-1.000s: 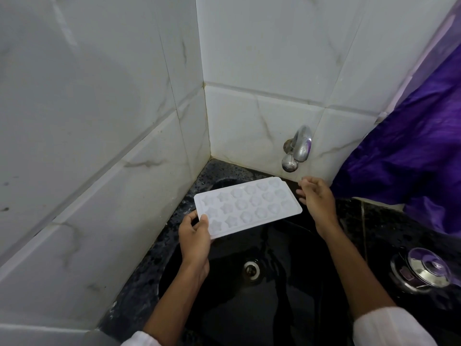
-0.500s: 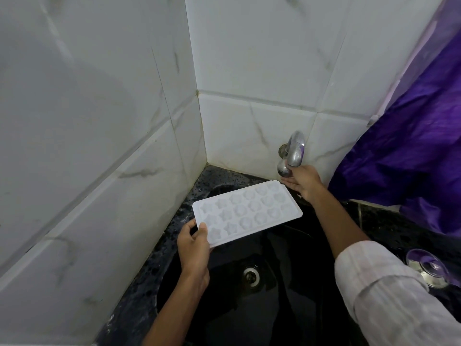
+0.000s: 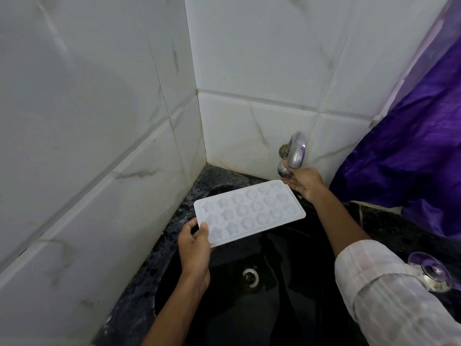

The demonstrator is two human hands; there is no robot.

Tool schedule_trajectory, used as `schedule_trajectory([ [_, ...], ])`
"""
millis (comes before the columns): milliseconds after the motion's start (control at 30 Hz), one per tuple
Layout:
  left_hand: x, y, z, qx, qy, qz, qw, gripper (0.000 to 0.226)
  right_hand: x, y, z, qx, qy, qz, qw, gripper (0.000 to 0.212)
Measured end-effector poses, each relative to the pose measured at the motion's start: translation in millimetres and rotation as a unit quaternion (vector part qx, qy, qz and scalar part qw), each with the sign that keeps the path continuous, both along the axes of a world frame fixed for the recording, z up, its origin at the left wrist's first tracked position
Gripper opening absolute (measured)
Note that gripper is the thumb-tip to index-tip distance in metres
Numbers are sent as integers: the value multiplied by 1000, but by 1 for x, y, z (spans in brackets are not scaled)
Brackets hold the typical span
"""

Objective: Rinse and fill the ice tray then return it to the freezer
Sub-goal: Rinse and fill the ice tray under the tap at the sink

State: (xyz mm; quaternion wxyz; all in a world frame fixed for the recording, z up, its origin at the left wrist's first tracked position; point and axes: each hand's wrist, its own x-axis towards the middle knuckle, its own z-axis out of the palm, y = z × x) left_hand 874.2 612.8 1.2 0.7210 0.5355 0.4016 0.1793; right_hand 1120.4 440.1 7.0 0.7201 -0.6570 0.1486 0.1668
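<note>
Two hands share the work: the left hand (image 3: 194,242) pinches the ice tray (image 3: 249,212) by its near corner, over the sink (image 3: 224,308) at frame centre; the right hand (image 3: 305,184) curls on the tap (image 3: 295,152). Best open it gently, with the tray under the spout, to avoid splashing.

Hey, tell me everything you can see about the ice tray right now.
The ice tray is a white rectangle with rounded corners and a flat rim, plastic by its look. Three rows of star and flower moulds face up; no water shows in them. It is held nearly level above the black sink. The left hand grips its near left corner, thumb on top. Its far corner sits close below the tap, beside the right hand that holds the tap; whether they touch is unclear.
</note>
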Motion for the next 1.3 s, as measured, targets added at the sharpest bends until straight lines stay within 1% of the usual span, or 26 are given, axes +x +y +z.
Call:
schedule_trajectory([
  [433,-1,1,0,-3,-4,10,1000,23,-3,-2,2,11,1,-4,1000,24],
  [700,-1,2,-1,-7,3,13,1000,25,-3,-2,1,1,-13,8,1000,28],
  [767,-1,1,-1,-7,4,14,1000,26,-5,-4,-1,-20,-26,15,999,26],
  [833,-1,1,-1,-5,6,17,1000,25,-13,-7,-6,-91,-69,6,993,32],
  [900,0,3,-2,-1,6,21,1000,24,-35,-12,-8,-161,-125,-10,979,33],
  [933,1,3,-3,1,7,23,1000,24,-49,-16,-11,-180,-152,-6,972,28],
  [1000,2,4,-6,6,12,27,1000,24,-79,-25,-13,-204,-206,31,956,14],
  [1033,2,5,-7,7,13,29,999,23,-92,-30,-14,-216,-235,69,945,8],
  [1100,3,4,-9,8,16,31,999,22,-110,-37,-15,-254,-299,162,905,11],
  [1167,3,3,-10,8,15,31,999,22,-116,-41,-18,-296,-347,219,863,13],
  [1233,2,2,-10,10,12,33,999,23,-117,-44,-19,-321,-362,239,842,14],
  [1300,2,1,-9,15,10,38,999,23,-118,-45,-19,-341,-367,245,830,14],
])
